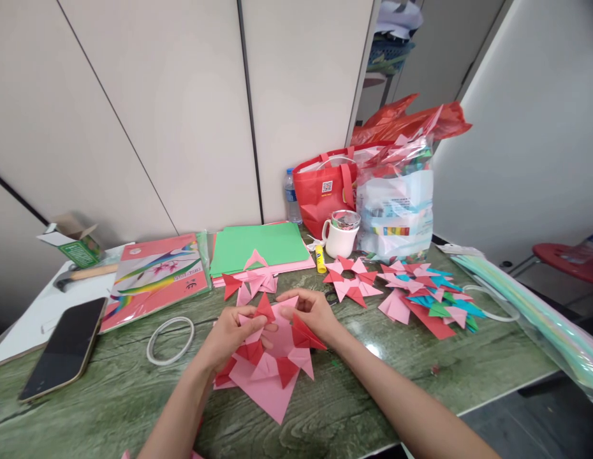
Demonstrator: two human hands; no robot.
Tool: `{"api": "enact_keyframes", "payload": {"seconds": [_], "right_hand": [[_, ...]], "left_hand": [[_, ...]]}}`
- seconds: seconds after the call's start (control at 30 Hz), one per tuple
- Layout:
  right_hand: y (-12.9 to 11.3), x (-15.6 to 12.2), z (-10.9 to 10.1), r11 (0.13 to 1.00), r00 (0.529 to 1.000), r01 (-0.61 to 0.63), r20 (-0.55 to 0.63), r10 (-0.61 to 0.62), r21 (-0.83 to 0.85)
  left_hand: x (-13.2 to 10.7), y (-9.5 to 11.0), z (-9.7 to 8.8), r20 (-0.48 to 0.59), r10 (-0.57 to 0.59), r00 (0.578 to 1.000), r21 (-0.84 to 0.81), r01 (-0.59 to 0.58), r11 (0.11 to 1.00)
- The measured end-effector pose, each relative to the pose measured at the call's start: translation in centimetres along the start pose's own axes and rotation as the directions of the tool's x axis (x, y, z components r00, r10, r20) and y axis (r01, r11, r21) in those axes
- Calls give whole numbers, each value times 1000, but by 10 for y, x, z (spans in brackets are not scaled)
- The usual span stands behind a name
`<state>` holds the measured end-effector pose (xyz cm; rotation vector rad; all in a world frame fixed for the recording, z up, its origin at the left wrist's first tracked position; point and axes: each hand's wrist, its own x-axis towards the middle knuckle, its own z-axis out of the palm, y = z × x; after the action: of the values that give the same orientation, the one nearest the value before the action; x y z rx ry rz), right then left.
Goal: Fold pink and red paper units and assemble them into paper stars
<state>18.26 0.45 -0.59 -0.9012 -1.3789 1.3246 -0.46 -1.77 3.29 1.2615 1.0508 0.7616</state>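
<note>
Both my hands hold a ring of folded pink and red paper pieces, an origami star, over pink paper sheets on the table. At its upper left my left hand pinches a red folded piece between thumb and fingers. On the upper right side, my right hand grips a pink folded piece of the same star, its fingertips curled behind it. Just beyond my hands lie loose folded pink and red pieces. A finished-looking pink and red paper star rests to the right of them.
Green paper sheets, a yellow glue stick and a white mug stand or lie behind. Coloured folded pieces are at right. At left are a phone, a white ring, a paper pack and a hammer.
</note>
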Motion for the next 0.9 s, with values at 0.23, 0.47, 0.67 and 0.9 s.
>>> {"api": "enact_keyframes", "payload": {"seconds": [0.23, 0.47, 0.67, 0.9], "right_hand": [[4, 1, 0, 998, 998, -28, 49, 25, 65], [6, 1, 3, 1000, 1000, 26, 5, -26, 12], [10, 1, 1, 998, 997, -6, 79, 2, 55], [8, 1, 1, 998, 998, 4, 63, -8, 69]], "left_hand": [[-2, 1, 1, 46, -6, 999, -20, 7, 1000], [0, -4, 0, 32, -11, 999, -86, 13, 996], [0, -4, 2, 33, -22, 999, -103, 26, 994], [0, -2, 4, 29, -33, 999, -132, 37, 991]]}}
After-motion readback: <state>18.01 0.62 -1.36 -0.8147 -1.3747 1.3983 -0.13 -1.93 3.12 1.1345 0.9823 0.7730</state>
